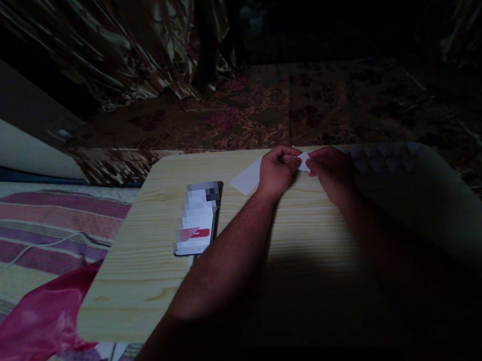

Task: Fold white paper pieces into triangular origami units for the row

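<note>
My left hand [279, 172] and my right hand [332, 170] meet near the far edge of the wooden table. Between their fingertips they pinch a small white piece of paper [304, 161], its faces set at an angle as if folded. Fingers cover parts of its edges. A larger white sheet of paper [247, 178] lies flat on the table, partly behind my left hand. Left of my forearm rests a phone [197, 219] with its screen lit and a cable at its lower end.
Rows of small greyish rounded pieces [386, 159] lie at the table's [142, 278] far right, in shadow. A striped bedspread [26, 216] with a pink satin cloth [41, 322] is at left. A patterned cover [235, 112] and gold curtain [167, 35] stand beyond.
</note>
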